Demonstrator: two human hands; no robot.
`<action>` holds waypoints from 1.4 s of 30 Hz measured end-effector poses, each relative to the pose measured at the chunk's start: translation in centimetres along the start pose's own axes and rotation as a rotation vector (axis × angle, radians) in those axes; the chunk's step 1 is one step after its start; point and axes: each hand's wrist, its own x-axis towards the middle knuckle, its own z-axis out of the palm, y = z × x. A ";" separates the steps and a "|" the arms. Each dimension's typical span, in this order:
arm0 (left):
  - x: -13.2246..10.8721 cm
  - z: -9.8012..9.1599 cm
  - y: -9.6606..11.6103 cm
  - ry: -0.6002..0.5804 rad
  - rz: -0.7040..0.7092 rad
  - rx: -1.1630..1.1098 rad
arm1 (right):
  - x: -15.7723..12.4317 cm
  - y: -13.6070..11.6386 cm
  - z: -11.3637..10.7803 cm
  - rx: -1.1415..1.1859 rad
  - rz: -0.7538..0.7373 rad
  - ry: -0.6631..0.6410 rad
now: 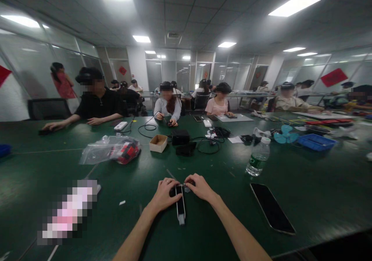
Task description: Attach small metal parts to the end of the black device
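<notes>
On the green table in front of me lies a slim, narrow device point(180, 206) with a black face, white edges and a pale grey near end. My left hand point(164, 194) grips its far half, with the thumb along the black face and the fingers curled over the far end. My right hand point(200, 185) is closed in a pinch just right of that far end. By its fingertips is a small clear or greyish piece point(186, 190), too small to name. Whether that piece is attached to the device I cannot tell.
A black phone point(272, 208) lies at right, below an upright water bottle point(258, 158). At left is a pixelated phone-like object point(69, 212). Ahead are a plastic bag point(113, 150) with red items, a small cardboard box point(158, 143), black cables and a blue tray point(316, 142). Several people sit beyond.
</notes>
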 end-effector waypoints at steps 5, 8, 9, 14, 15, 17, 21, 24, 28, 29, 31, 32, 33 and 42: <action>0.0 -0.1 0.1 -0.006 0.004 -0.009 | -0.1 0.0 -0.2 0.016 -0.014 -0.014; 0.0 -0.1 0.1 -0.003 0.008 -0.012 | -0.2 -0.2 -0.4 -0.006 -0.009 -0.034; 0.0 -0.1 0.1 -0.002 0.008 -0.012 | -0.2 -0.3 -0.5 -0.010 -0.003 -0.038; -0.1 -0.1 0.0 -0.001 0.008 -0.013 | -0.3 -0.5 -0.6 -0.024 -0.002 -0.030; -0.1 -0.1 0.0 0.000 0.008 -0.011 | -0.3 -0.5 -0.6 -0.025 -0.014 -0.029; -0.1 -0.2 0.1 0.000 0.008 -0.007 | -0.3 -0.5 -0.6 -0.027 -0.038 -0.023; -0.1 -0.3 0.2 -0.005 0.017 -0.008 | -0.2 -0.4 -0.6 -0.032 -0.057 -0.018; -0.1 -0.3 0.2 -0.003 0.014 -0.011 | -0.2 -0.4 -0.4 -0.028 -0.045 -0.032; -0.2 -0.1 0.2 0.018 0.006 0.002 | -0.3 0.0 -0.1 -0.025 -0.045 -0.033; -0.2 0.0 0.2 0.017 0.007 0.006 | -0.2 0.1 0.0 -0.023 -0.049 -0.035; -0.3 0.0 0.3 0.020 0.001 0.009 | -0.2 0.3 0.2 -0.014 -0.049 -0.041; -0.3 0.0 0.4 0.019 -0.001 0.006 | -0.1 0.4 0.3 -0.007 -0.043 -0.043; -0.4 -0.1 0.4 0.019 -0.002 0.001 | -0.1 0.4 0.4 0.000 -0.035 -0.044; -0.4 -0.3 0.5 0.002 -0.016 -0.020 | -0.3 -0.5 0.0 0.024 0.071 -0.046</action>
